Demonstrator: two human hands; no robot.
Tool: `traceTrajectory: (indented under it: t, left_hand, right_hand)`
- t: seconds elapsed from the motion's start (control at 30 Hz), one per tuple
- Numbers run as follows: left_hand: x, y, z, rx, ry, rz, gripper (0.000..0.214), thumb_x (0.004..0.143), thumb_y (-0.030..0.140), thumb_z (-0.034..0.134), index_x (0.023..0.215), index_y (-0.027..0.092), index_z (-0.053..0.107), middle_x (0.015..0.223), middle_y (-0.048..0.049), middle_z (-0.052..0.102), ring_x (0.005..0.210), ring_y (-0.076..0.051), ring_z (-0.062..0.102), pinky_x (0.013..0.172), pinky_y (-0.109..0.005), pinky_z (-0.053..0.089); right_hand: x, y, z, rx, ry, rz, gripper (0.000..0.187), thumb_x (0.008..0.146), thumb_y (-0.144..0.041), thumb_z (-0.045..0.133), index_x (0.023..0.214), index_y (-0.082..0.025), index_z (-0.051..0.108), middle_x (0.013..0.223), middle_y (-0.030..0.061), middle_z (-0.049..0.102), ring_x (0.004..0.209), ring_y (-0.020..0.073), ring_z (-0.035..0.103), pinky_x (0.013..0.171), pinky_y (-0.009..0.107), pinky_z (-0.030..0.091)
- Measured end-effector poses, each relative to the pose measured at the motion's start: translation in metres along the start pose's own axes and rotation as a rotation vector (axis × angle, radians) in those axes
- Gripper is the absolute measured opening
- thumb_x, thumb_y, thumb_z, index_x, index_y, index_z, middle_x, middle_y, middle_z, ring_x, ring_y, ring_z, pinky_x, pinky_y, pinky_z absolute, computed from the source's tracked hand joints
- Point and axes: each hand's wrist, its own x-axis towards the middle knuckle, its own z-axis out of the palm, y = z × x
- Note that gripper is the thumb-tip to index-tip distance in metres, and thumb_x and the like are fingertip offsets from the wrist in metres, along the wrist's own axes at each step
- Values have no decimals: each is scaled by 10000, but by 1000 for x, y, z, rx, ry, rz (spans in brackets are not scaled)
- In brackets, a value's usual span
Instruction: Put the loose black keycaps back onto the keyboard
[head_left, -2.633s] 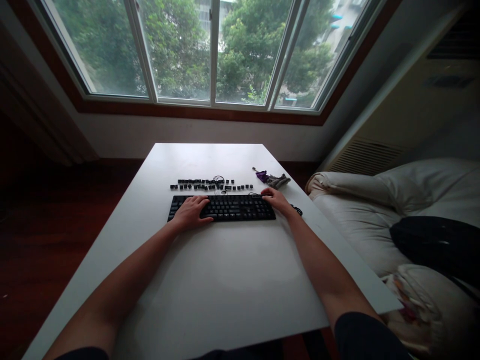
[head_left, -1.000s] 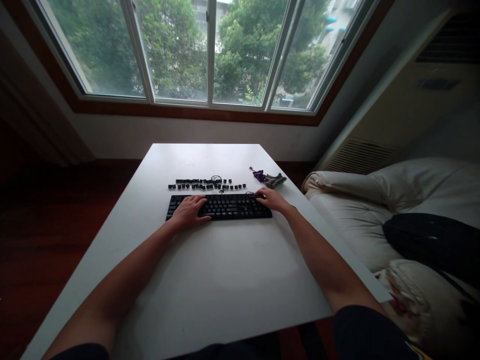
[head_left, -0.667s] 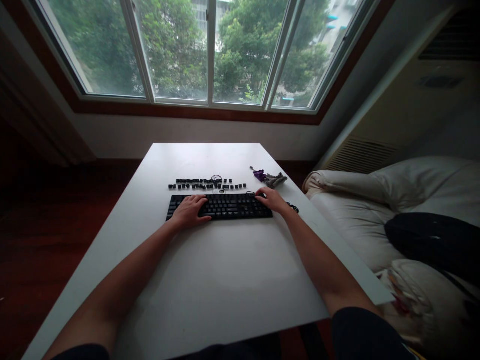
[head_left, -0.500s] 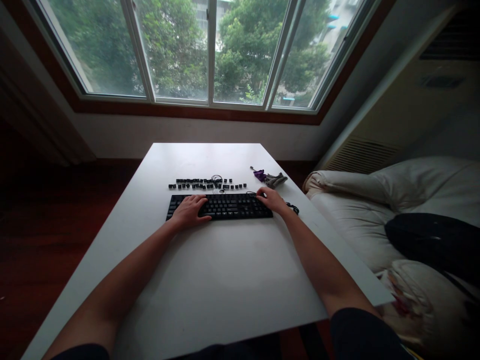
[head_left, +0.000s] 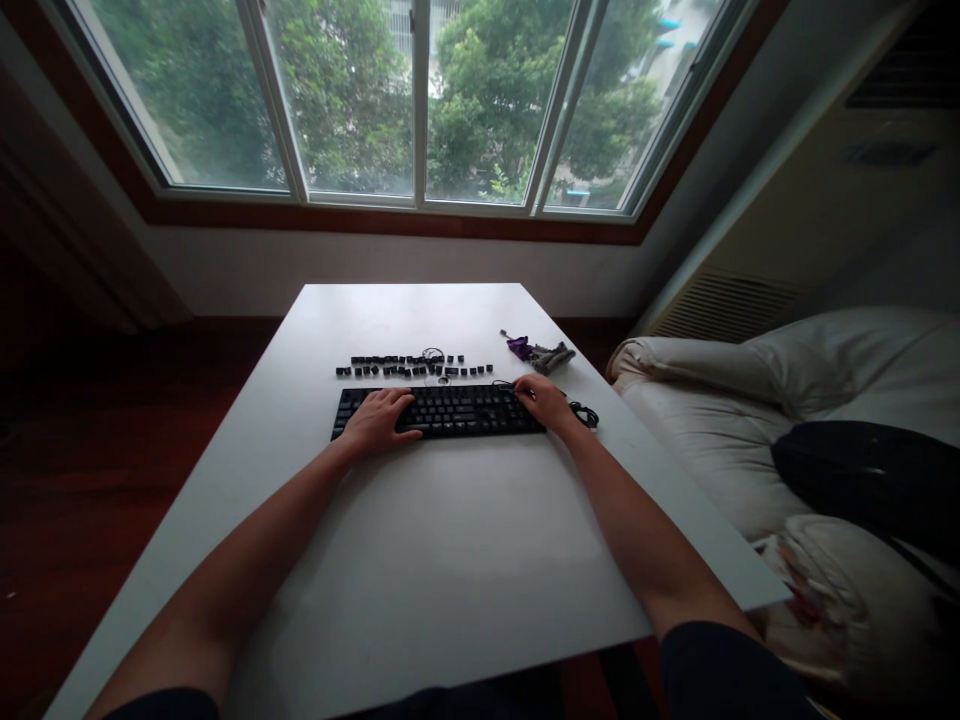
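Note:
A black keyboard [head_left: 465,412] lies lengthwise across the white table. Spread over its left part is my left hand [head_left: 380,418], open, with the fingers resting on the keys and the thumb along the near edge. At the keyboard's right end, my right hand [head_left: 541,400] has its fingers bent and pinched together above the top right keys. Whatever sits between those fingertips is too small to make out; a thin dark wire-like piece [head_left: 502,383] shows just left of them. Behind the keyboard, loose black keycaps [head_left: 397,371] stand in two rough rows.
A coiled black cable [head_left: 585,414] lies right of the keyboard. Farther back are a grey cloth [head_left: 551,357] and a purple piece [head_left: 518,347]. The white table [head_left: 450,560] reaches toward the window; a pale sofa [head_left: 690,420] with a dark bag [head_left: 870,480] stands at the right.
My right hand has shifted very slightly while staying at the keyboard's right end. My left hand and the keycaps look the same; the view tilts a little.

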Motion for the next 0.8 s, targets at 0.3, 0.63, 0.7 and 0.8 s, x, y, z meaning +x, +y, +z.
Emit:
traceTrajectory:
  t: [0.3,0.63,0.7,0.8]
  left_hand:
    - [0,2,-3,-16,-8,-13,683,822,661,597,1371,260,539,1478,-100,489,1327,-339,452,1129,-500,336]
    - [1,2,-1,-12,-11,-4,677,831,657,590,1367,248,538,1485,-100,479,1340,-336,439,1136,-490,331]
    - [1,3,-1,-14,-7,-2,679,832,656,591,1369,243,537,1487,-101,479,1341,-335,438,1137,-489,330]
    - [1,3,-2,-17,-10,-6,674,825,653,600,1364,252,542,1480,-97,486,1337,-334,442,1138,-492,330]
  right_hand:
    - [0,-3,3,-9,-11,42,77,861,-200,579,890,-230,644,977,65,697,956,248,611,905,386,478]
    - [-1,-2,3,-10,-16,-20,143,885,-164,534,919,-227,658,992,82,690,1009,262,590,940,395,466]
    - [-1,-1,3,-13,-15,-22,139,881,-154,535,915,-225,651,986,81,687,1001,261,587,935,393,465]
    - [-1,-1,3,-15,-20,-20,144,874,-142,539,913,-228,647,984,77,683,998,259,585,931,389,463]
